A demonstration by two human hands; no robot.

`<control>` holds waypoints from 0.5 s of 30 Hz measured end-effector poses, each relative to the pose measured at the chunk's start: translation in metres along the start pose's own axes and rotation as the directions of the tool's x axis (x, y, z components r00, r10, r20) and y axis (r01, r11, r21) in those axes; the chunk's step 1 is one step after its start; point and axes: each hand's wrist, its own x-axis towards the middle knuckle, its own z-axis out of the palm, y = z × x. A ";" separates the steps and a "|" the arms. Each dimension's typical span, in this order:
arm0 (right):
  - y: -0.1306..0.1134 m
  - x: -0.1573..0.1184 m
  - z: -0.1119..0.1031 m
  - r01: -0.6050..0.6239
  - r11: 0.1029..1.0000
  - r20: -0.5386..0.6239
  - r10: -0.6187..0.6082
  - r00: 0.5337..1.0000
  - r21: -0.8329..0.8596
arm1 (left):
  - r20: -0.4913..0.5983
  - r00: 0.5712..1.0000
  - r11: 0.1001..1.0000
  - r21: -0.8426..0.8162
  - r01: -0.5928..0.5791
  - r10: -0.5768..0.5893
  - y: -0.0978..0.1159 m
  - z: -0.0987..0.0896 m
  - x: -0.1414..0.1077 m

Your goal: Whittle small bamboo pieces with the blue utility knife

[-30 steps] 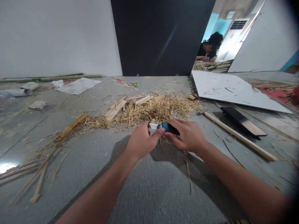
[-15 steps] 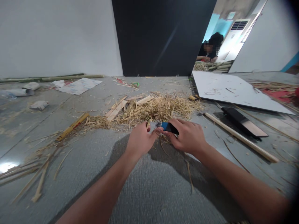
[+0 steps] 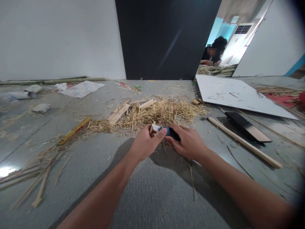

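My right hand point(image 3: 190, 140) is closed around the blue and black handle of a knife point(image 3: 175, 134), whose pale metal blade points left. Between the fingers of my left hand point(image 3: 144, 142) is a small yellowish piece of bamboo point(image 3: 151, 128), mostly hidden by the hand. The left thumb rests against the knife near the base of the blade, and the blade meets the bamboo piece. Both hands are close together, just in front of a heap of thin straw-coloured shavings point(image 3: 164, 111).
Flat wood strips point(image 3: 119, 114) lie on the heap's left side. A yellow bamboo tube point(image 3: 75, 129) is farther left. To the right are a pale rod point(image 3: 245, 143), a black-and-tan block point(image 3: 247, 126) and a white board point(image 3: 238, 93). A person point(image 3: 214, 52) sits beyond the dark panel point(image 3: 166, 38).
The knife has tilted, with its blade end now higher and more of the blade showing. My left hand has shifted slightly right and still grips the bamboo piece.
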 end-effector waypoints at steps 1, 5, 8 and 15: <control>-0.002 -0.001 0.000 0.034 0.999 0.026 -0.034 0.999 0.022 | 0.008 1.000 1.000 -0.018 -0.004 0.004 0.000 0.000 -0.001; -0.004 -0.002 -0.001 0.077 0.995 0.050 -0.080 0.996 0.067 | 0.035 0.999 0.998 -0.052 -0.029 0.031 0.001 0.001 -0.003; -0.001 -0.003 -0.002 0.089 0.991 0.018 -0.091 0.996 0.098 | 0.067 0.995 0.990 -0.130 -0.061 0.070 0.001 0.001 -0.004; -0.001 -0.005 -0.004 0.106 0.989 -0.014 -0.105 0.994 0.105 | 0.097 0.990 0.978 -0.194 -0.080 0.100 -0.002 0.004 -0.004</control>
